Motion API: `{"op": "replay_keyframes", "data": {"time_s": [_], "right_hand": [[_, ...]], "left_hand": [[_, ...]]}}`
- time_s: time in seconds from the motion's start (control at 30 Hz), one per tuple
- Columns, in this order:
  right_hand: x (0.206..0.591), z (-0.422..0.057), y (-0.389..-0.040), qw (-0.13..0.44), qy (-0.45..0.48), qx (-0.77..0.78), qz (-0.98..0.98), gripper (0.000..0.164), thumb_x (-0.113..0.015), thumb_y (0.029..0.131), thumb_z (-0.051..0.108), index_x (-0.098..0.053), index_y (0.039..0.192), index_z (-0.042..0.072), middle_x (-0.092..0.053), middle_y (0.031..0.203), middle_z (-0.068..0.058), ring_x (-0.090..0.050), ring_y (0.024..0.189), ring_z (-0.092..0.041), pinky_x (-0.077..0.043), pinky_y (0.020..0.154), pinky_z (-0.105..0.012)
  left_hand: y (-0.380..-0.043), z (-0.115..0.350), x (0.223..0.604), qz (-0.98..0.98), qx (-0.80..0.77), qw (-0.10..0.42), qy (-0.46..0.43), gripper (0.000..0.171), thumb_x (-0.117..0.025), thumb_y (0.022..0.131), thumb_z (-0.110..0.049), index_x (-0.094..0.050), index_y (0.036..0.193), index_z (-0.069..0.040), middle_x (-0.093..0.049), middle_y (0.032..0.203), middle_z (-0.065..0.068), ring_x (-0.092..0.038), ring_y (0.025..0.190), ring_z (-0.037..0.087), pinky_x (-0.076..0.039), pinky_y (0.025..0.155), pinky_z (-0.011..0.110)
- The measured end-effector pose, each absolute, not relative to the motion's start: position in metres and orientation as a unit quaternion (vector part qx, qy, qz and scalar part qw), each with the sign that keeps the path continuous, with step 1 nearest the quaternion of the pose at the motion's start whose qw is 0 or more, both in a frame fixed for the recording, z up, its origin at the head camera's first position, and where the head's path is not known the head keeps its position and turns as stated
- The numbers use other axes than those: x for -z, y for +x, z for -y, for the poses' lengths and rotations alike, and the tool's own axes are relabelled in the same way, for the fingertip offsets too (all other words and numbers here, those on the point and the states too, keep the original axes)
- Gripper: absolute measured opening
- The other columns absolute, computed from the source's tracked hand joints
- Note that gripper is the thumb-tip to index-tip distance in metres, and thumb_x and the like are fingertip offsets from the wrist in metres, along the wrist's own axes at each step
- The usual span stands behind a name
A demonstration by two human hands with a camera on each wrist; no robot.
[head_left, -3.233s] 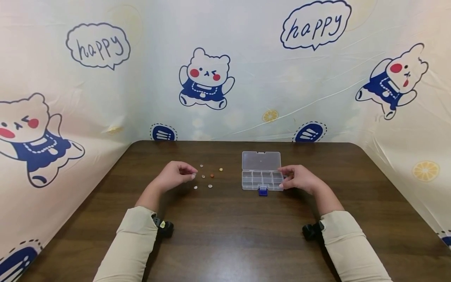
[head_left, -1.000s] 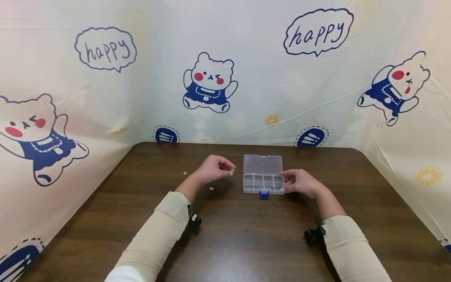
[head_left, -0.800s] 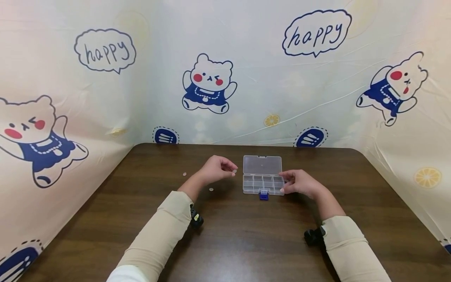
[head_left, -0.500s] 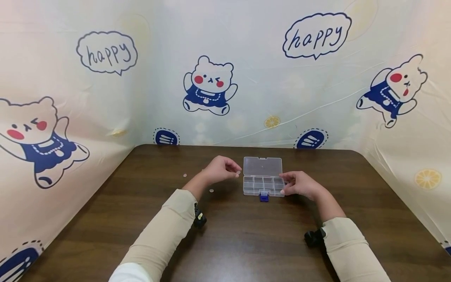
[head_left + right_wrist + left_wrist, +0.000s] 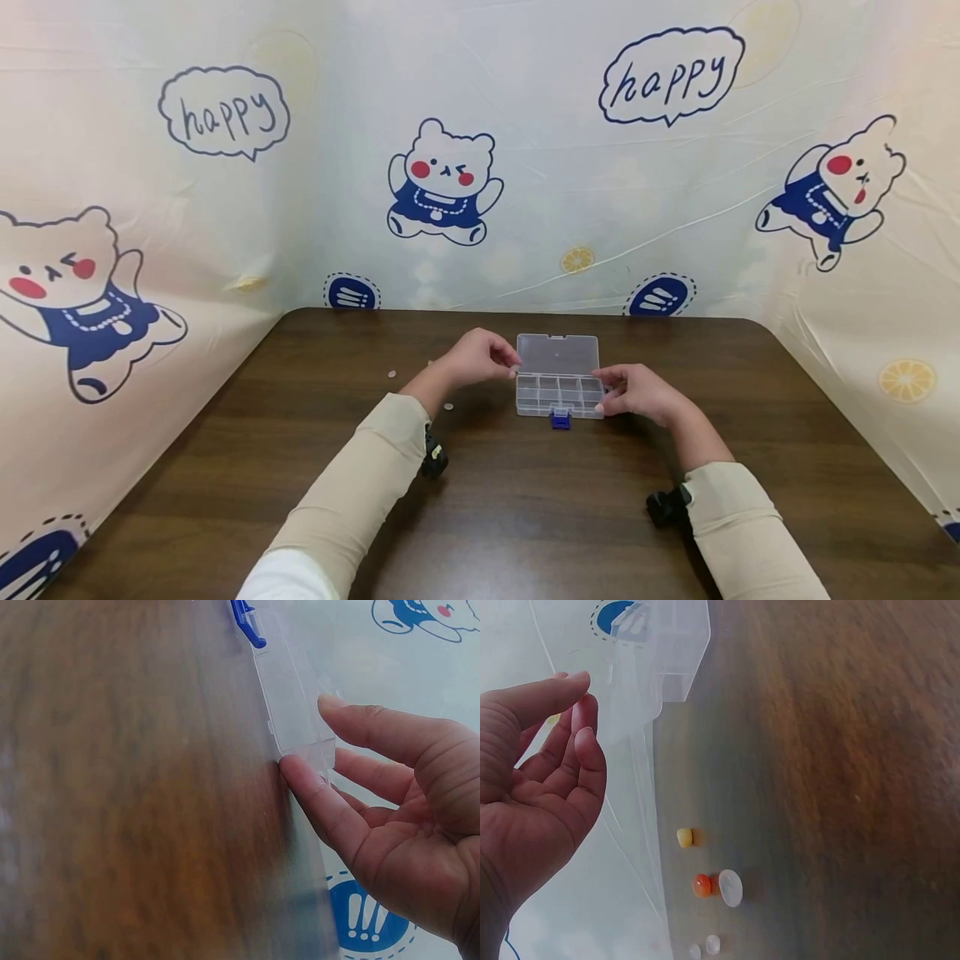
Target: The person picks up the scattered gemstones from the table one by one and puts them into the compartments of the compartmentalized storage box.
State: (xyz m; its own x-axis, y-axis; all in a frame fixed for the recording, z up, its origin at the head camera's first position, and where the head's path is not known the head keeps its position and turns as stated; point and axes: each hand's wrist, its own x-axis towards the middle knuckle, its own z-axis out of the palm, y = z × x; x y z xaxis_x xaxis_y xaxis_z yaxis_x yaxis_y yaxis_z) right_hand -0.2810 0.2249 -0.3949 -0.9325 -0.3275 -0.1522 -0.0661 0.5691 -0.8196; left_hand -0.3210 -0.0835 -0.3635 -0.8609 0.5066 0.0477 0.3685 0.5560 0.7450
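My left hand (image 5: 480, 357) is at the left side of a clear plastic compartment box (image 5: 528, 411), fingertips right by the hinge line. Thumb and fingertips pinch a small pale bead-like piece, mostly hidden by the fingers. The box lies on the table with its lid (image 5: 558, 354) folded back and a blue latch (image 5: 560, 420) at its front. At the box's right end my right hand (image 5: 637, 390) grips it, one digit on the lower corner in the right wrist view. A yellow bead (image 5: 685, 838), an orange bead (image 5: 702, 885) and a whitish disc (image 5: 731, 888) lie on the table.
More small pale pieces (image 5: 713, 944) lie near the orange bead. Another pale piece (image 5: 392, 374) lies left of my left forearm, which hides part of the group in the head view. A printed cloth (image 5: 540, 167) hangs behind the brown table (image 5: 540, 517).
My left hand has come right from among the loose pieces to the box's left side, carrying the small pale piece. My right hand stays at the box's right end.
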Motion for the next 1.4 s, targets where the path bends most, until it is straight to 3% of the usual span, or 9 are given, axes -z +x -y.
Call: {"op": "replay_keyframes", "data": {"time_s": [0.4, 1.4], "right_hand": [[0.394, -0.225, -0.282, 0.148, -0.115, 0.456, -0.87, 0.065, -0.079, 0.081, 0.008, -0.051, 0.138, -0.001, -0.05, 0.135, -0.026, -0.058, 0.093, -0.026, -0.051, 0.091, -0.04], [0.396, -0.226, -0.283, 0.145, -0.119, 0.457, -0.869, 0.066, -0.08, 0.08, 0.009, -0.05, 0.138, -0.001, -0.05, 0.135, -0.026, -0.058, 0.093, -0.026, -0.052, 0.09, -0.039]], "left_hand": [[-0.33, 0.072, 0.356, -0.878, -0.393, 0.125, 0.244, 0.015, -0.076, 0.083, -0.005, -0.075, 0.098, -0.003, -0.068, 0.089, 0.002, -0.06, 0.084, 0.02, -0.052, 0.08, 0.031], [-0.343, 0.059, 0.37, -0.902, -0.322, 0.138, 0.254, 0.011, -0.078, 0.08, -0.003, -0.078, 0.091, -0.006, -0.07, 0.083, 0.0, -0.059, 0.078, 0.013, -0.05, 0.074, 0.025]]}}
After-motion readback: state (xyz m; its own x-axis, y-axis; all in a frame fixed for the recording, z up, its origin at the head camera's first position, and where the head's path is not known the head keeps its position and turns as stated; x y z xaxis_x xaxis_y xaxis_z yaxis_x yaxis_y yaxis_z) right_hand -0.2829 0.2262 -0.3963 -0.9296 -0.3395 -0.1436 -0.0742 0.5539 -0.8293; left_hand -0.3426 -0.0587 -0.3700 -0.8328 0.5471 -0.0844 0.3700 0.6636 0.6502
